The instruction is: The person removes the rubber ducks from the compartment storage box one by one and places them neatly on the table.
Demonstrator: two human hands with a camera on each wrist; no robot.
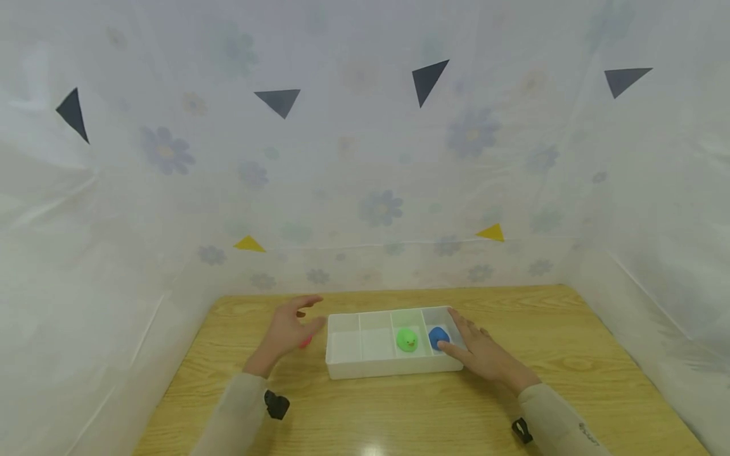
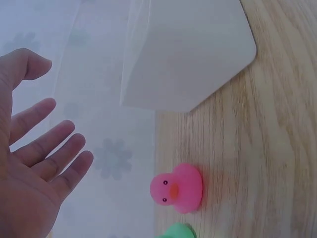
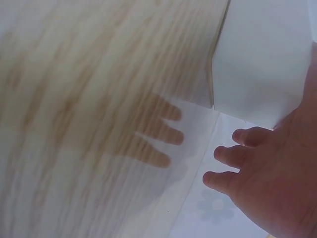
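Note:
A long white tray (image 1: 365,368) with four walled-off sections in a row lies on the table. A green rubber duck (image 1: 407,341) sits in its third section from the left, and a rounded blue toy (image 1: 438,335) sits in the rightmost one. My left hand (image 1: 283,329) hovers just left of the tray, fingers spread and holding nothing. Below that hand stands a pink rubber duck (image 2: 179,188), mostly covered by it in the head view. My right hand (image 1: 485,354) lies over the tray's right end, fingers extended along the outside, thumb reaching inward beside the blue toy.
Near the pink duck, the left wrist view catches part of a green toy (image 2: 179,232) at its bottom edge. Wood-grain tabletop (image 1: 365,418) surrounds the tray. A flower-printed white sheet (image 1: 365,158) with dark and yellow triangles hangs behind and along both sides.

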